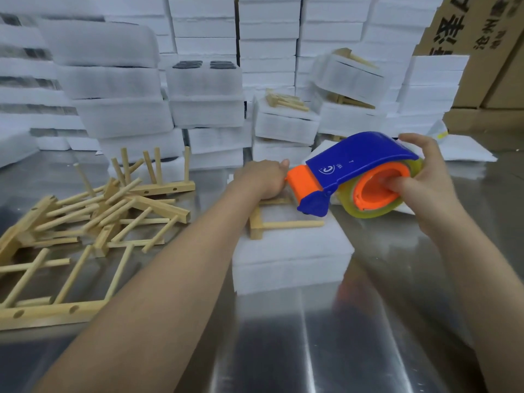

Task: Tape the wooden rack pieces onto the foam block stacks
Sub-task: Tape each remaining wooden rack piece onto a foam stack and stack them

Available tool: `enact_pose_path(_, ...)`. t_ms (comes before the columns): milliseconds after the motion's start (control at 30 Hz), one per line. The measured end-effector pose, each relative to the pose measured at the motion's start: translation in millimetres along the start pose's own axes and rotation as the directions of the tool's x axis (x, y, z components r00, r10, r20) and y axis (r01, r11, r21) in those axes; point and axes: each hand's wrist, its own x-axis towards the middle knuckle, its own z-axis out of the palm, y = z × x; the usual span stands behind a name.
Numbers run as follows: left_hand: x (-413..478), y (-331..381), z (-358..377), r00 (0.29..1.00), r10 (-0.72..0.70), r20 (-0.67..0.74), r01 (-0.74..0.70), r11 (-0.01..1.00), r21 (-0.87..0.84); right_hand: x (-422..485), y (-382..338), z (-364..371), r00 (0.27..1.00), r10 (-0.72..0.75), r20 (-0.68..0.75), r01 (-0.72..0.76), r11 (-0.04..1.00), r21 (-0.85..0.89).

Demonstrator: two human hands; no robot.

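L hand, fingers curled over the rack piece, pins it on the foam block stack, mid desk, so nothing slides. R hand grips tape dispenser, fingers thru the roll – mouth at L thumb, prob. starting a strip.
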Motion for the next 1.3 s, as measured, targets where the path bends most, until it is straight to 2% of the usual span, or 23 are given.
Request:
enact_pose_path(100,2,-1,1,1.000,-0.020,-0.018,0.018,0.998,-0.058,3,0,-7,0.999,-0.046,0.030,0.048,0.997,-0.066)
enact_pose_path(233,4,-1,2,0.999,-0.049,-0.001,0.049,0.997,-0.052,10,4,-21,0.993,-0.106,0.052,0.113,0.981,-0.155)
enact_pose_path(367,3,2,2,0.997,-0.073,0.018,0.073,0.997,-0.020,17,18,-50,0.992,-0.094,-0.084,0.081,0.986,-0.149)
enact_pose_path(467,-1,4,0,0.998,-0.063,0.024,0.063,0.998,0.010,18,27,-57,0.979,-0.144,-0.147,0.123,0.982,-0.141)
enact_pose_path(633,-13,5,-5,0.998,-0.046,0.046,0.045,0.999,0.031,11,26,-56,0.979,-0.182,-0.096,0.169,0.977,-0.127)
enact_pose_path(767,-25,-5,-12,0.996,-0.005,0.085,0.010,0.999,-0.051,-5,25,-47,0.961,-0.269,-0.061,0.262,0.959,-0.106)
enact_pose_path(900,-46,-32,-24,0.996,0.053,0.067,-0.045,0.992,-0.114,-22,22,-36,0.941,-0.336,-0.038,0.333,0.940,-0.077)
enact_pose_path(967,-53,-31,-25,0.996,0.055,0.077,-0.050,0.997,-0.060,-26,21,-35,0.930,-0.363,-0.057,0.359,0.931,-0.065)
enact_pose_path(1133,-46,3,-13,0.985,0.052,0.163,-0.102,0.943,0.318,-20,32,-42,0.953,-0.275,-0.125,0.279,0.960,0.016)
enact_pose_path(1233,-33,9,-23,0.958,-0.137,0.252,0.044,0.939,0.341,-23,36,-36,0.969,-0.235,-0.079,0.238,0.971,0.025)
enact_pose_path(1300,-28,23,-22,0.959,-0.130,0.251,0.063,0.964,0.257,-24,37,-34,0.969,-0.234,-0.081,0.237,0.971,0.029)
